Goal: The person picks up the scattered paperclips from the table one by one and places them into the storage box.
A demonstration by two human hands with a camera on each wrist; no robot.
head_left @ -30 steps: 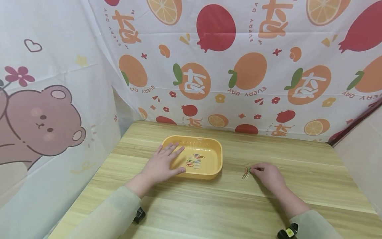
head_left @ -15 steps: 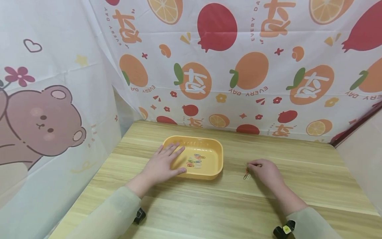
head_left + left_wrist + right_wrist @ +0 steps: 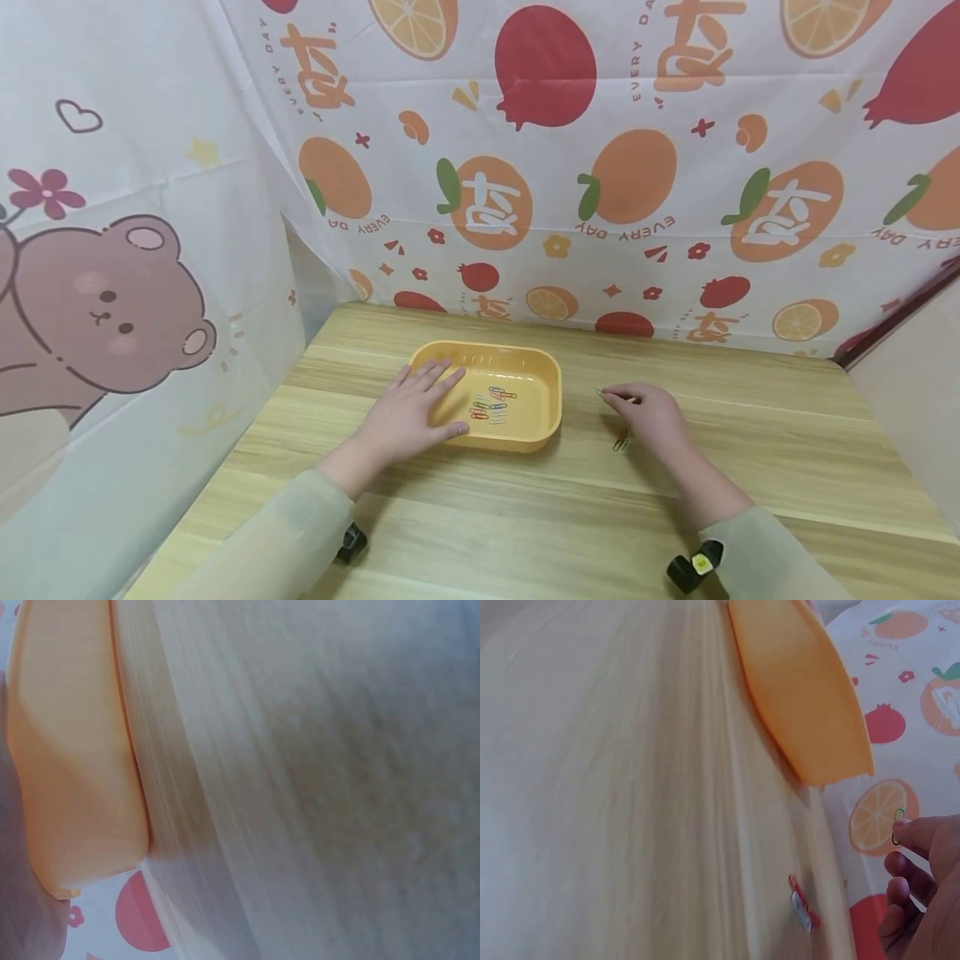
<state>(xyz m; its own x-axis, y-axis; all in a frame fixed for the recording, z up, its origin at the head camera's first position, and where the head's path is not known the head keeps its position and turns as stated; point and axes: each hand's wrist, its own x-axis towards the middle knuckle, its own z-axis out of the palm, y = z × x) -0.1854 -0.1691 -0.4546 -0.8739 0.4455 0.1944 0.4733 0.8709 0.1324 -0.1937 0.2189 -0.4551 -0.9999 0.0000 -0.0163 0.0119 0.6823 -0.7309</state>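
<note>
My left hand (image 3: 405,413) lies with spread, straight fingers over the left side of a yellow plastic tray (image 3: 553,408). Inside the tray lie several coloured paper clips (image 3: 491,406), in red, blue, green and white. Above the table, to the right of the tray, my right hand (image 3: 652,417) pinches a green paper clip (image 3: 897,826) between thumb and forefinger. On the wood below that hand, a red paper clip (image 3: 795,888) and a white paper clip (image 3: 801,911) lie close together. In the left wrist view, the tray's side wall (image 3: 82,765) shows beside part of the left hand.
The tray stands on a wood-grain table (image 3: 480,525). Behind it hangs a white cloth (image 3: 420,200) printed with fruit, and a bear-print cloth (image 3: 150,317) hangs on the left.
The right hand has picked the green paper clip up off the table and moved it left and away from me, toward the tray. The left hand stays on the tray.
</note>
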